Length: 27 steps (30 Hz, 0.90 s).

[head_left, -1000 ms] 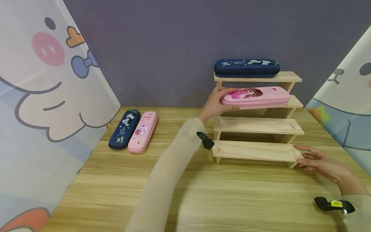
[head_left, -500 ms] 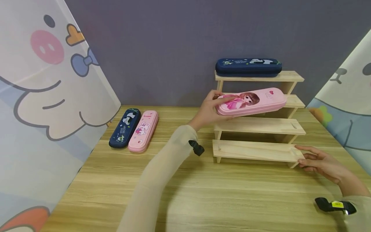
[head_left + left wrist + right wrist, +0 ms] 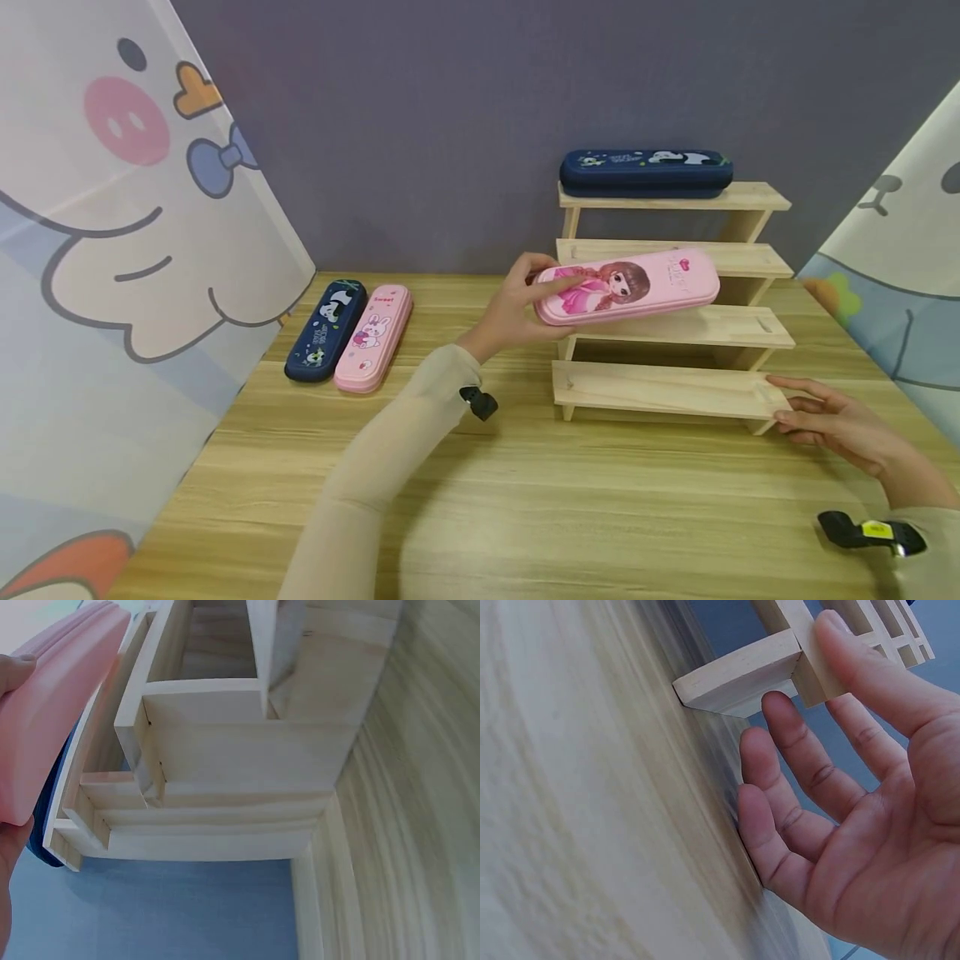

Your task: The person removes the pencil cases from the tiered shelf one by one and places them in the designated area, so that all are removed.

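My left hand (image 3: pixel 512 307) grips the left end of a pink pencil case (image 3: pixel 667 284) with a girl printed on its lid. The case is held in the air before the middle steps of a wooden display rack (image 3: pixel 667 390), its right end tilted up. In the left wrist view, thumb and fingertips lie on opposite sides of the pink case (image 3: pixel 64 697). My right hand (image 3: pixel 847 427) holds the right end of the rack's lowest step between thumb and index finger; the other fingers are loosely bent below, as the right wrist view shows. A navy panda pencil case (image 3: pixel 647 175) lies on the top step.
On the table's left side, a second navy panda case (image 3: pixel 325 332) and a pink rabbit case (image 3: pixel 373 339) lie side by side. A grey wall (image 3: pixel 420 142) stands behind the wooden table (image 3: pixel 525 517). Cartoon-printed panels (image 3: pixel 180 275) flank both sides.
My left hand has lifted the pink girl case off the second step from the top and drawn it left, down and toward me, its lid tilting into view. My right hand stays on the rack.
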Each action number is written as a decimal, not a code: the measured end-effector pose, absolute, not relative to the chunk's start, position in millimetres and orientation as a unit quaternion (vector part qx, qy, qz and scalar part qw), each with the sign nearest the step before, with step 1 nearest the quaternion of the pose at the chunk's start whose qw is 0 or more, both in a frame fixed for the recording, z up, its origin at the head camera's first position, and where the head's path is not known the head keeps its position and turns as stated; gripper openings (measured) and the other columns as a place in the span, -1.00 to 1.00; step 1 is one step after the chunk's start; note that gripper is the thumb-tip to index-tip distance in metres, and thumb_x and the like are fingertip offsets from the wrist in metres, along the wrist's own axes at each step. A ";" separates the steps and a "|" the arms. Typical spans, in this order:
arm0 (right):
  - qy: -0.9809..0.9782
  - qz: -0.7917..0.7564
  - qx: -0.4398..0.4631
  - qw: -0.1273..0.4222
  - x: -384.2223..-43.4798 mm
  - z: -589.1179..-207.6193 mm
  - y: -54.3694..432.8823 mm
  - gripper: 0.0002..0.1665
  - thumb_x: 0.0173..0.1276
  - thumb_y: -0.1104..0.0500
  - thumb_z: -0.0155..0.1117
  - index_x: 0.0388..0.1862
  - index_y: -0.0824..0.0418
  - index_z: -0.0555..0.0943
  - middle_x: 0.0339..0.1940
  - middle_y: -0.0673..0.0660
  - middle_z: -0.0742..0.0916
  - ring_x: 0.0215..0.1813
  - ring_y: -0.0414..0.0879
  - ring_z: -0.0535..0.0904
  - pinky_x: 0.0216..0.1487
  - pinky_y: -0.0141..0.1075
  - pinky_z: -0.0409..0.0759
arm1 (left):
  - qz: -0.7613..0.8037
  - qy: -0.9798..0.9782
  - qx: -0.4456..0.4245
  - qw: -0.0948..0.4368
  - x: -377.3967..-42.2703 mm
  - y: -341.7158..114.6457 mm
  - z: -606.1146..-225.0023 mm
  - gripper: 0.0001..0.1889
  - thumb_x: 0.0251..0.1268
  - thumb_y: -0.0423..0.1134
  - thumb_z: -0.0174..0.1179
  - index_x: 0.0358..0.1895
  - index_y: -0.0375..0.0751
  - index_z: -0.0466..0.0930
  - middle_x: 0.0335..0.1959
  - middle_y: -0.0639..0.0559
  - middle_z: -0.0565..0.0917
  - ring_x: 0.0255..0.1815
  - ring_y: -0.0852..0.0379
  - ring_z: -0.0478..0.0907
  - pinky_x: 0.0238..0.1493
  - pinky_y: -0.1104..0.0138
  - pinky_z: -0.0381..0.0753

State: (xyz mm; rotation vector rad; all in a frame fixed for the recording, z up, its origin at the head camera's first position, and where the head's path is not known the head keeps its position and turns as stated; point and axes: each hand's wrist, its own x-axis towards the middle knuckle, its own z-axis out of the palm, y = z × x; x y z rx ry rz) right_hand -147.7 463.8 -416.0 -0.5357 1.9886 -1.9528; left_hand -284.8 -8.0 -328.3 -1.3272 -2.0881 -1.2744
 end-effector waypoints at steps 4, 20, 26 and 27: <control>0.697 -0.677 -0.183 0.149 -147.6 -415.6 463.3 -0.19 0.50 0.58 -0.15 0.43 -0.21 0.44 0.18 -0.28 0.59 -0.05 -0.17 0.66 -0.14 -0.32 0.66 | -0.441 -0.727 -0.486 0.202 -282.3 -17.4 -334.4 -0.32 -0.23 -0.34 0.66 0.13 -0.30 0.67 0.15 -0.29 0.36 0.18 -0.07 0.35 0.25 0.39 0.41; 0.699 -0.676 -0.175 0.152 -148.1 -416.5 465.6 -0.20 0.50 0.56 -0.13 0.42 -0.22 0.45 0.13 -0.24 0.61 -0.05 -0.15 0.66 -0.14 -0.31 0.66 | -0.434 -0.701 -0.519 0.227 -265.6 -44.2 -344.5 -0.35 -0.25 -0.37 0.65 0.09 -0.35 0.68 0.12 -0.34 0.37 0.15 -0.12 0.37 0.20 0.27 0.49; 0.720 -0.661 -0.155 0.146 -145.9 -416.4 464.7 -0.21 0.51 0.54 -0.10 0.39 -0.27 0.47 0.07 -0.21 0.66 -0.07 -0.17 0.66 -0.16 -0.30 0.65 | -0.425 -0.703 -0.519 0.237 -260.9 -50.3 -349.2 -0.34 -0.27 -0.32 0.67 0.07 -0.34 0.69 0.11 -0.37 0.39 0.14 -0.15 0.39 0.19 0.28 0.50; 0.720 -0.661 -0.156 0.147 -145.9 -416.2 464.5 -0.21 0.51 0.54 -0.11 0.39 -0.27 0.46 0.06 -0.19 0.66 -0.07 -0.17 0.66 -0.16 -0.31 0.65 | -0.422 -0.702 -0.521 0.242 -260.2 -51.4 -349.6 -0.34 -0.28 -0.32 0.68 0.07 -0.34 0.69 0.11 -0.37 0.39 0.14 -0.15 0.40 0.19 0.27 0.50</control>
